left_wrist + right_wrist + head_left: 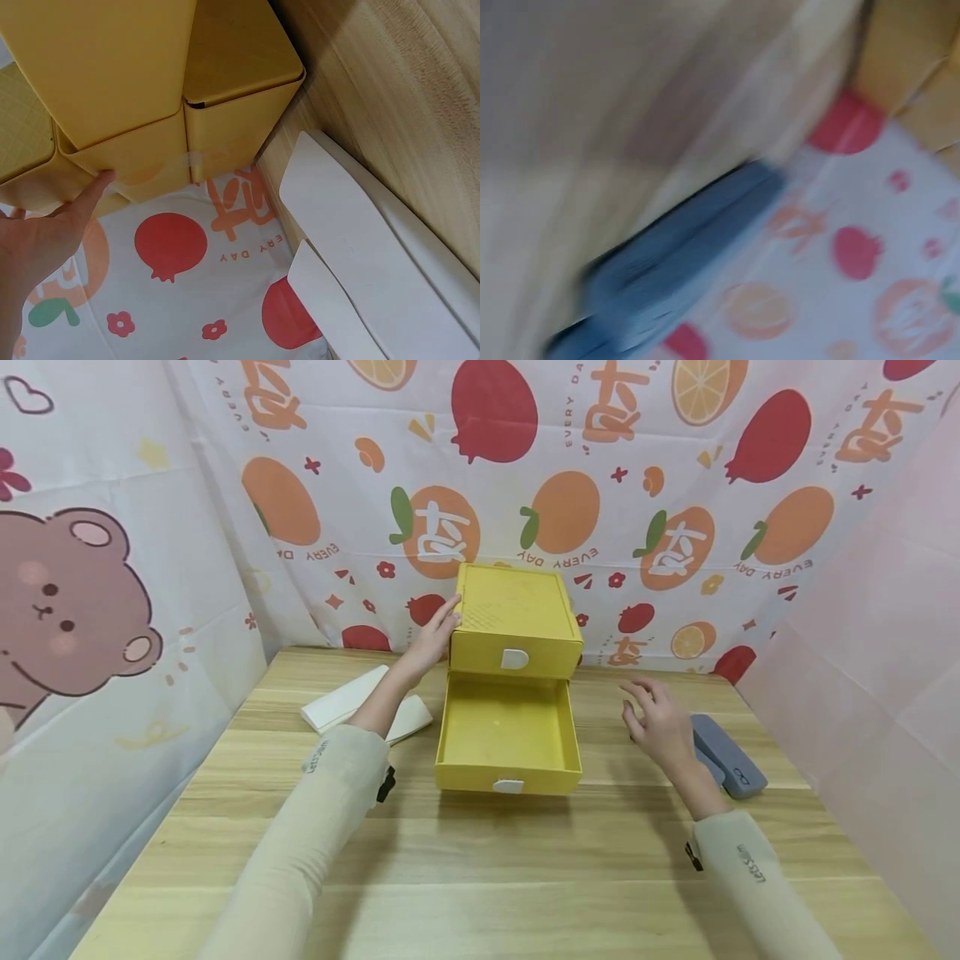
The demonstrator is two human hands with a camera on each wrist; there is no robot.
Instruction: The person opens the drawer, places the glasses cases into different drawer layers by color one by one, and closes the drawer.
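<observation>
A yellow stacked drawer box stands at the back of the table. Its upper drawer is closed, with a white tab on the front. Below it a drawer is pulled out, with nothing inside. My left hand rests against the box's left side near the top, its fingers fairly straight; the left wrist view shows this hand with a fingertip at the yellow wall. My right hand hovers to the right of the drawer, fingers loosely bent, holding nothing. Beside it lies a blue-grey glasses case, blurred in the right wrist view.
A white case with a flap lies on the wooden table, left of the box and partly behind my left forearm. A fruit-print cloth hangs right behind the box. Plainer cloths enclose both sides.
</observation>
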